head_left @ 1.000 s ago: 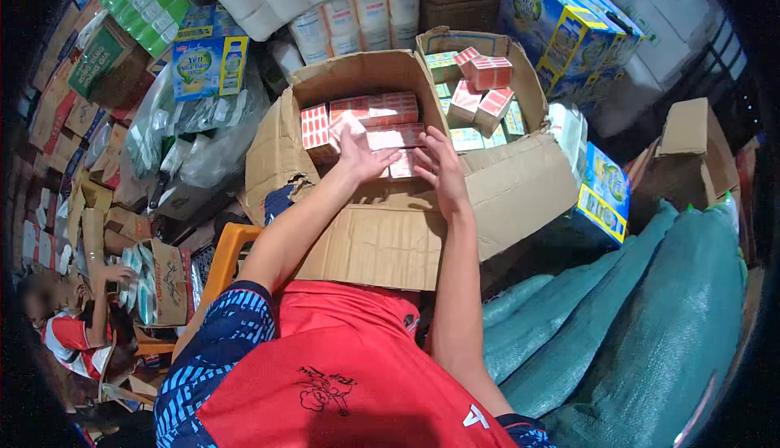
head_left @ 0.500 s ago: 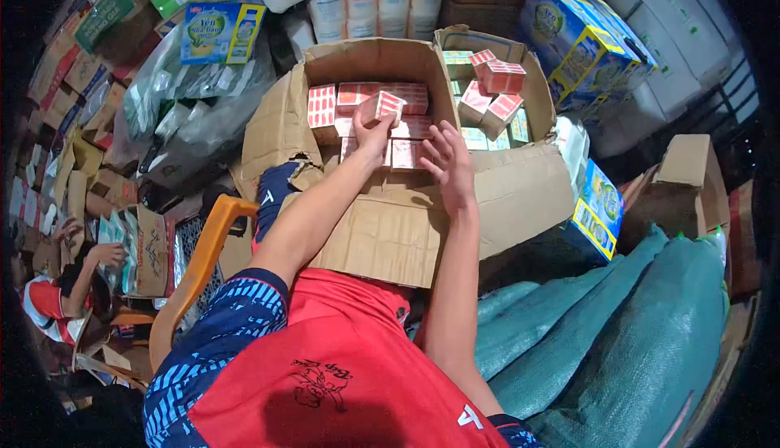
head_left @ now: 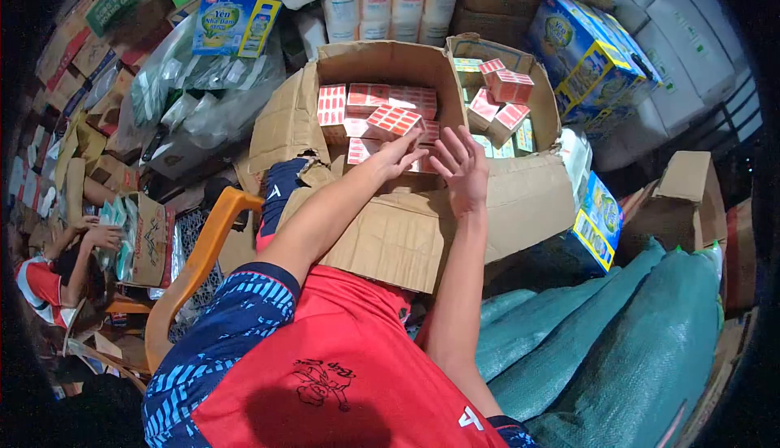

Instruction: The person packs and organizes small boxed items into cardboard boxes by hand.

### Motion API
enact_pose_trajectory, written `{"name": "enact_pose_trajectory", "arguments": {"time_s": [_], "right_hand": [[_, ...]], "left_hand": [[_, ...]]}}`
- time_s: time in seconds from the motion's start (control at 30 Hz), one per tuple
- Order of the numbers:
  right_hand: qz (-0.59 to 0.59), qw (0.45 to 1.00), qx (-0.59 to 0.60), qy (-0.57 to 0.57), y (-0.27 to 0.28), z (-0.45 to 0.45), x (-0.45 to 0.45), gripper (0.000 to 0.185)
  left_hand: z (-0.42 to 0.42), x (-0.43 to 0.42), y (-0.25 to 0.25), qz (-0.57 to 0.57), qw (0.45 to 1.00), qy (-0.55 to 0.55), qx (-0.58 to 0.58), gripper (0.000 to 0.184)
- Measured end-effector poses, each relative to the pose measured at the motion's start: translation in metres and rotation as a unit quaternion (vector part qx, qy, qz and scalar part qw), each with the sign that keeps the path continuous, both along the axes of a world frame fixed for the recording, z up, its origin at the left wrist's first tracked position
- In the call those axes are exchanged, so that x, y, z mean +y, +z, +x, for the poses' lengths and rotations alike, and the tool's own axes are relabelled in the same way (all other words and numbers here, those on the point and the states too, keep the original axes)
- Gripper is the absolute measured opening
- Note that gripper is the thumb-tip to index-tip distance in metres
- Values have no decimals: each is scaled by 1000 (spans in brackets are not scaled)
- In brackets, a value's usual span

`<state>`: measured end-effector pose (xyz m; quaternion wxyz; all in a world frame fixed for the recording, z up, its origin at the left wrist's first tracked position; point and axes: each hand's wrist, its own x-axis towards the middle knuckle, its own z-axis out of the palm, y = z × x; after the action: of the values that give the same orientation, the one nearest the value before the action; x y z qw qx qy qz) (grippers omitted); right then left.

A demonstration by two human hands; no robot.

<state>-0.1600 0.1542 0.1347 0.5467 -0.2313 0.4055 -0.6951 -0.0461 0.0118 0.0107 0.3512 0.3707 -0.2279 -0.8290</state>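
Note:
My left hand [head_left: 398,157] is over the front of an open cardboard box [head_left: 386,56], fingers apart. Its fingertips are beside a red-and-white small carton [head_left: 394,121] that lies at an angle on other cartons; whether they touch it I cannot tell. More such cartons [head_left: 332,105] are stacked inside this box. My right hand [head_left: 465,173] is raised over the box's right front side, palm up and fingers spread, holding nothing. Adjoining on the right is a second open box [head_left: 546,115] with several red-and-white cartons [head_left: 512,88] lying loosely on green-and-yellow ones.
Green woven sacks [head_left: 642,334] lie at the right. Blue drink cases [head_left: 589,58] stand at the back right, and wrapped white rolls [head_left: 390,5] at the back. An orange chair arm [head_left: 199,273] is on my left. Farther left, another person [head_left: 61,285] handles packets by a carton.
My left hand has let go of the carton, which now rests on the stack, and has drawn back toward my right hand. The view has shifted slightly.

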Motion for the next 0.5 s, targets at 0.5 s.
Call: {"name": "enact_pose_trajectory", "arguments": {"time_s": [0.5], "right_hand": [[5, 1000, -10, -4, 2, -1, 0, 69]], "left_hand": [[0, 0, -12, 37, 927, -295, -228, 53]]}}
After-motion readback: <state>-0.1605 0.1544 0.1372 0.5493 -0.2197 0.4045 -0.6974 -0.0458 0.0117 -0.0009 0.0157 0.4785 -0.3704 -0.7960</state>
